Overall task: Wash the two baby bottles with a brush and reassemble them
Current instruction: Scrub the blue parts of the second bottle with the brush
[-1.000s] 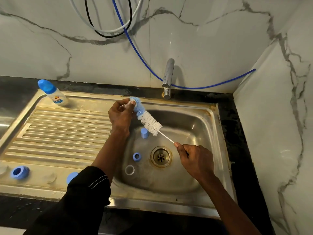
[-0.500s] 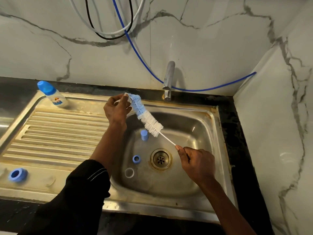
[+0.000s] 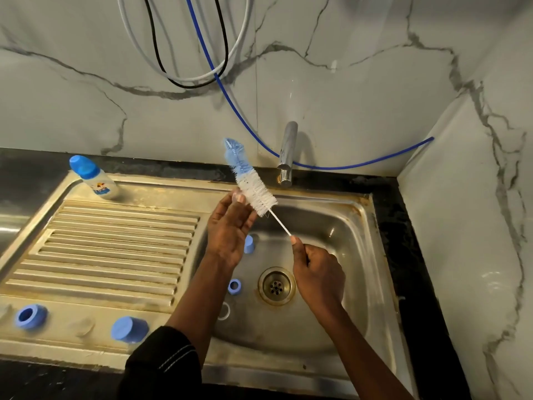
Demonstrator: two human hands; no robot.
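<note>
baby bottle [image 3: 92, 179] of white plastic with a blue cap lies far left on the steel sink [image 3: 115, 255], well apart from both hands. right hand [image 3: 317, 275] grips the blue-and-white bristle brush [image 3: 253, 192] by its thin stem; left hand [image 3: 230, 232], fingers nearly straight, touches its bristles. the dark sleeve [image 3: 161, 362] could sweep the loose blue cap [image 3: 129, 329] off the near edge.

right hand [image 3: 318, 277] is gripping the thin handle of the brush [image 3: 253, 189], bristle end pointing to 11 o'clock over the sink [image 3: 369, 255]. left hand [image 3: 229, 235] is lying open, fingertips [image 3: 238, 197] touching the white bristles. blue cap [image 3: 249, 244] is sitting at 11 o'clock of the drain [image 3: 277, 286], blue ring [image 3: 234, 286] at 9. bottle [image 3: 93, 180] is resting at the 11 o'clock corner of the drainboard [image 3: 115, 249]. second ring [image 3: 30, 316] and second cap [image 3: 129, 329] are sitting along its 6 o'clock edge.
</note>
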